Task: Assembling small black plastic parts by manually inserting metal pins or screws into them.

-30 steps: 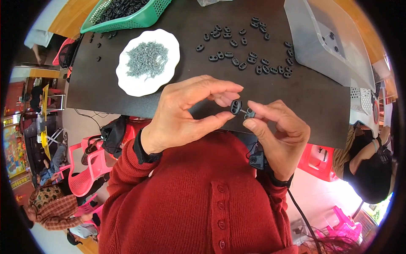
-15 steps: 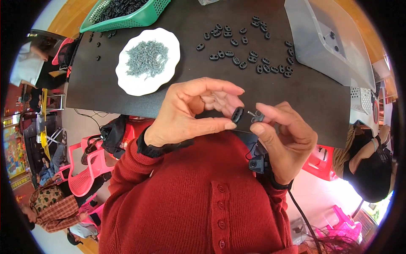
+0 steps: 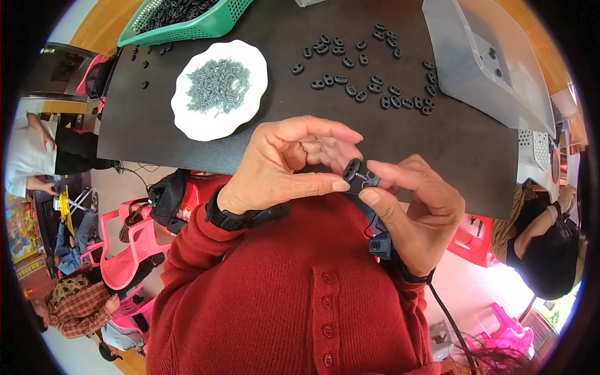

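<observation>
Between the thumb and fingers of my left hand (image 3: 284, 162) is a black oval two-hole cord lock body (image 3: 352, 170), tilted on its side. My right hand (image 3: 420, 209) pinches a small dark two-ringed cord lock insert (image 3: 371, 179) between thumb and forefinger. A thin metal spring (image 3: 361, 176) bridges the short gap between the two parts; its end is at the body's opening, and I cannot tell how deep it sits. Beyond my left hand stands a white scalloped plate (image 3: 187, 119) heaped with small metal springs (image 3: 217, 86).
Several black cord lock pieces (image 3: 376, 84) lie scattered on the dark table (image 3: 300, 100). A green basket (image 3: 206, 28) of black parts is at the far left, a translucent plastic bin (image 3: 475, 94) at the right. Pink chairs (image 3: 128, 262) and other people surround the table.
My right hand has moved left, bringing the insert and spring up to the cord lock body. My left hand has stayed nearly still.
</observation>
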{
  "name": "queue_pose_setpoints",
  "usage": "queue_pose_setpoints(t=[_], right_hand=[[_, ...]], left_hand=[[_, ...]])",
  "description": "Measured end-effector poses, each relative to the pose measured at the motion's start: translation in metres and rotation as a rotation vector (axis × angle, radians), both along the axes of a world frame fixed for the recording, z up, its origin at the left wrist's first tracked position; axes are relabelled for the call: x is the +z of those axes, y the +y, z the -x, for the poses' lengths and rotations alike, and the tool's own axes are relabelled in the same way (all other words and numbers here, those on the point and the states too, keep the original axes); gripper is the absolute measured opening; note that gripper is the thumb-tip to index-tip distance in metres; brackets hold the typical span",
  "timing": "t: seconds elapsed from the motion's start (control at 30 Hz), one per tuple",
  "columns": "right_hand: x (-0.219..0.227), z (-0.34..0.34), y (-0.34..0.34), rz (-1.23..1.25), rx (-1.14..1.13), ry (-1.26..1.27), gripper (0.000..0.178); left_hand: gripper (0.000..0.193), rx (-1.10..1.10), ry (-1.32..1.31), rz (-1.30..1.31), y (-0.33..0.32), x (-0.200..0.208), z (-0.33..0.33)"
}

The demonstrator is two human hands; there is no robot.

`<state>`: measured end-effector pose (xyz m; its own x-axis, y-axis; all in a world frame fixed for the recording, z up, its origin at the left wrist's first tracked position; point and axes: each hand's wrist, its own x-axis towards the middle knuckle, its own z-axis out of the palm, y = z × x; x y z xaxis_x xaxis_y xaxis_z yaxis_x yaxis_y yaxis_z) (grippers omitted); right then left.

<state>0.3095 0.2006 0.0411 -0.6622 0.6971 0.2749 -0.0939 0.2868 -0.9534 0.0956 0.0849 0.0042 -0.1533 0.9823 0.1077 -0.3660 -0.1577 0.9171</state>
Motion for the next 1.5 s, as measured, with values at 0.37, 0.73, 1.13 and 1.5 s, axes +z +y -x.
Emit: queue_pose_setpoints(t=[0.37,0.73,1.13,1.5], right_hand=[[-0.008,0.002,-0.001,-0.012,-0.004,-0.128,0.039],[-0.018,-0.004,0.004,0.315,0.158,-0.054,0.054],[-0.017,0.010,-0.003,0.093,0.168,-0.104,0.055],[-0.012,0.029,-0.025,-0.026,0.055,-0.207,0.040]], left_hand=[[0.050,0.052,0.258,-0.008,-0.001,0.001,0.003],[0.047,-0.017,0.139,0.052,-0.002,0.013,0.006],[0.059,-0.029,-0.014,0.068,-0.008,-0.001,0.014],[0.092,-0.111,-0.001,0.223,-0.020,0.000,0.032]])
